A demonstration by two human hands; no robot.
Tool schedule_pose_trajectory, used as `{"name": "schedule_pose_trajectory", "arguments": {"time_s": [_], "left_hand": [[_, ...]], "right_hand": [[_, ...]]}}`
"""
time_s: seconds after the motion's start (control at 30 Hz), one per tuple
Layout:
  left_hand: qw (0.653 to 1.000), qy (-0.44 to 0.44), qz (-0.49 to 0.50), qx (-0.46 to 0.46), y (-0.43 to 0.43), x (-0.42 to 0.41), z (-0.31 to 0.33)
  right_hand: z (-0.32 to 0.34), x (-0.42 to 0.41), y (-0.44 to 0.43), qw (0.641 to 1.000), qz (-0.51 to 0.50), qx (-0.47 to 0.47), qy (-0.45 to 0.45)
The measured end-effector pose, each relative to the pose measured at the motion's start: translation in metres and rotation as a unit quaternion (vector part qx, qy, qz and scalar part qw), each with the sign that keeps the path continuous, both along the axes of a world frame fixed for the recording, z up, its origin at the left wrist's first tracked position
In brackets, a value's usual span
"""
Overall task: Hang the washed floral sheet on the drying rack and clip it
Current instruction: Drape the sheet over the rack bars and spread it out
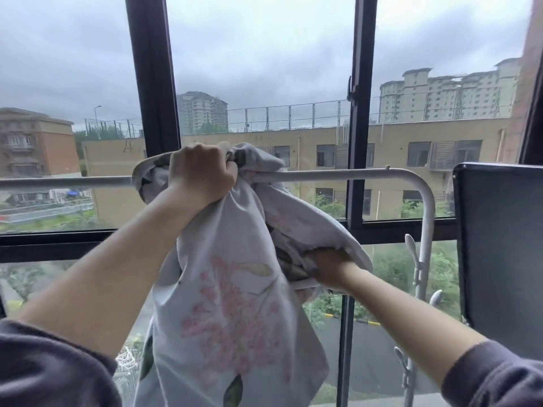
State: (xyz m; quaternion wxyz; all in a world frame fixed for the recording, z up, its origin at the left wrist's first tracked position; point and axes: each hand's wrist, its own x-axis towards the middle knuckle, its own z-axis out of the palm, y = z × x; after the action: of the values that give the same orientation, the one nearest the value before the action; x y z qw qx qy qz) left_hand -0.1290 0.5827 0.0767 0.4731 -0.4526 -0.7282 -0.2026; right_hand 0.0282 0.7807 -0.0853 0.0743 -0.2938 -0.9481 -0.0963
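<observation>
Because the floral sheet (232, 304) was bunched rather than spread, I held it with both hands. My left hand (202, 174) was closed in a fist round a gathered wad of cloth, right at the top bar (338, 174) of the drying rack (58, 182). I judge this was to pin that end over the bar so it could not slide off. Below and to the right of that fist, my right hand (332, 268) gripped a clump of folds, most likely hunting an edge to draw along the bar.

Under my left fist 1 long panel with pink blossoms hung straight down, and a smaller fold lay over the bar just beside my knuckles. So the sheet sat on the rack at only 1 narrow spot, and no clip showed on it.

Right of both hands the bar ran bare to a rounded corner, then turned down into an upright (427, 230). The upright carried 2 pale hook-like pieces (411, 245); whether they were clips I could not tell. Beyond my grip stood the dark window frame (152, 83), and far right a dark panel (499, 245). Spreading came next, I judged, then clipping.
</observation>
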Motion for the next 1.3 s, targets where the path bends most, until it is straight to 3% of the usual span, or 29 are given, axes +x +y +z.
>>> {"name": "schedule_pose_trajectory", "arguments": {"time_s": [0.13,0.27,0.33,0.43,0.53,0.63,0.73,0.83,1.1,1.17,1.3], "left_hand": [[1.0,0.005,-0.004,0.025,-0.003,0.001,-0.008],[0.997,-0.011,-0.054,0.055,-0.008,-0.007,-0.021],[0.994,-0.032,-0.084,0.066,-0.009,-0.008,-0.026],[0.986,-0.08,-0.12,0.079,-0.012,-0.009,-0.025],[0.981,-0.124,-0.121,0.082,-0.013,-0.013,-0.02],[0.977,-0.156,-0.126,0.068,-0.012,-0.019,-0.015],[0.96,-0.217,-0.162,0.071,-0.016,-0.025,-0.009],[0.951,-0.252,-0.158,0.085,-0.018,-0.027,-0.006],[0.955,-0.267,-0.121,0.041,-0.019,-0.026,-0.019],[0.956,-0.273,-0.095,0.04,-0.019,-0.03,-0.019],[0.95,-0.304,-0.04,0.054,-0.027,-0.041,-0.022]], "right_hand": [[0.034,-0.012,-0.022,0.983,0.009,-0.117,0.142],[0.065,-0.014,-0.04,0.971,0.033,-0.188,0.14],[0.083,-0.012,-0.056,0.937,0.086,-0.264,0.213],[0.114,-0.017,-0.073,0.877,0.149,-0.272,0.367],[0.14,-0.032,-0.086,0.839,0.171,-0.293,0.426],[0.159,-0.052,-0.097,0.841,0.149,-0.301,0.424],[0.178,-0.062,-0.104,0.869,0.103,-0.257,0.411],[0.192,-0.057,-0.094,0.861,0.07,-0.244,0.441],[0.212,-0.007,-0.052,0.711,0.002,-0.348,0.611],[0.209,-0.002,-0.05,0.73,0.003,-0.305,0.611],[0.179,0.011,-0.046,0.889,-0.05,-0.071,0.449]]}}
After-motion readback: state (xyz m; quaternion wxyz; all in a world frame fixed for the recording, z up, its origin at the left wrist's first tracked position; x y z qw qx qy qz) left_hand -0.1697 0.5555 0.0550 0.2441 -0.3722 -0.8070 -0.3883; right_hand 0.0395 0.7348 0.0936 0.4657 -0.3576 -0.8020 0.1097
